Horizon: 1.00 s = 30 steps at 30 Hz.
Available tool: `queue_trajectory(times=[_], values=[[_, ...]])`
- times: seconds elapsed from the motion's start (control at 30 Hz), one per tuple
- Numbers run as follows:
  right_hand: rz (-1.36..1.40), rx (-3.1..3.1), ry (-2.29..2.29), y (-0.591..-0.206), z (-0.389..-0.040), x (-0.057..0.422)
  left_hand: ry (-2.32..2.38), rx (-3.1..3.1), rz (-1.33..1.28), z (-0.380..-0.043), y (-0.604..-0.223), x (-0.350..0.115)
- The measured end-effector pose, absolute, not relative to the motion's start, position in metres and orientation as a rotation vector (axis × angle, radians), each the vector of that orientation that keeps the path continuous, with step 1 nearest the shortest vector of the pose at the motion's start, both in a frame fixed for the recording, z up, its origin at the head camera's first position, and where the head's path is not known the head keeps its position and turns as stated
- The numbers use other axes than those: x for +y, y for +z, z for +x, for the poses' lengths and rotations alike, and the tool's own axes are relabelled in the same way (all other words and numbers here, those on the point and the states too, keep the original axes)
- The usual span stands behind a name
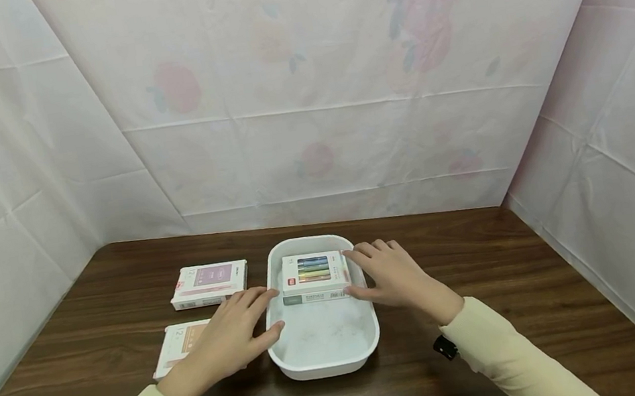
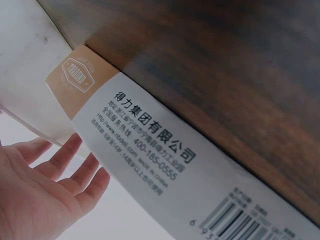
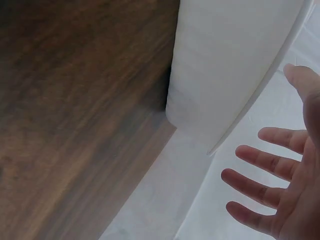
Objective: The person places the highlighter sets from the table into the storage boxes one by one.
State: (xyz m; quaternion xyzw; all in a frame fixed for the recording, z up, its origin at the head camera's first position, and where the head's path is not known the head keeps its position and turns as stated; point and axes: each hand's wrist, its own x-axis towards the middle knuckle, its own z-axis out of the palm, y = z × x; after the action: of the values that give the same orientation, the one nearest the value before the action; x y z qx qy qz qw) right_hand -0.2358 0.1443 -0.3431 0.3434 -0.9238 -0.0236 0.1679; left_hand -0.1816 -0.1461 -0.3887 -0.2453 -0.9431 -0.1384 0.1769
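Observation:
A white tub (image 1: pixel 330 363) stands mid-table. In its far half lies a white box with coloured stripes (image 1: pixel 312 273). My right hand (image 1: pixel 386 275) lies open against the box's right side, fingertips at its top edge and thumb near its front corner. In the right wrist view that hand (image 3: pixel 280 190) shows spread fingers beside the tub wall (image 3: pixel 225 65). My left hand (image 1: pixel 233 335) is open over the tub's left rim and holds nothing. Its wrist view shows straight fingers (image 2: pixel 75 175) next to a printed box (image 2: pixel 165 165).
Two flat white-and-pink boxes lie left of the tub: one further back (image 1: pixel 210 284), one nearer (image 1: pixel 177 347) partly under my left hand. The dark wooden table (image 1: pixel 547 274) is enclosed by white cloth walls (image 1: pixel 307 125) at the back and both sides.

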Motion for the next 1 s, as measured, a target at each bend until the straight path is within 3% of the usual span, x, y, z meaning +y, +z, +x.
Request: queue_trajectory(times=[1.0], values=[[0.964, -2.663, 0.077, -0.365, -0.208, 0.160, -0.373, -2.669, -0.696, -0.179, -0.386, -0.147]])
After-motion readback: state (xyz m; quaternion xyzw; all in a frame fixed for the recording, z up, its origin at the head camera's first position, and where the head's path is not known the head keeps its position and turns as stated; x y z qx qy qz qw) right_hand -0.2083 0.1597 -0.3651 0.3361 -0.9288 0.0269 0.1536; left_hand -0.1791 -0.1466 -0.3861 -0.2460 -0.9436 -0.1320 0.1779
